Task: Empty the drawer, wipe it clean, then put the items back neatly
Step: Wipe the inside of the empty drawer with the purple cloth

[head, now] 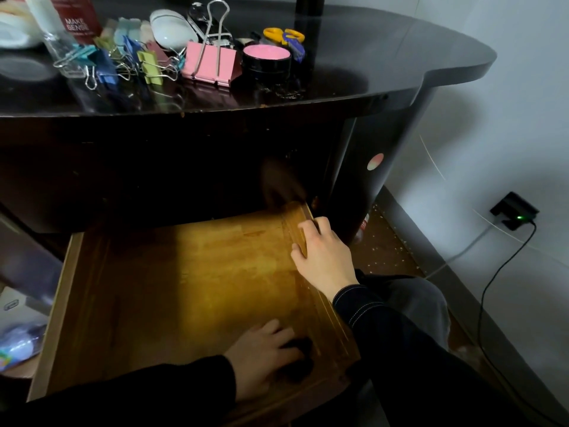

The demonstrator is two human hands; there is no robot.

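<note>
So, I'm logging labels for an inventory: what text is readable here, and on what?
"MAKE SENSE": white letters on the dark red box at the back left of the desk.
Smaller line under it: too blurred to read.
Label of the red-labelled item on the floor: too small to read.

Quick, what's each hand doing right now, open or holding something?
Left hand: on a dark object in the drawer; grip unclear.
Right hand: grips the drawer's right wall.
</note>
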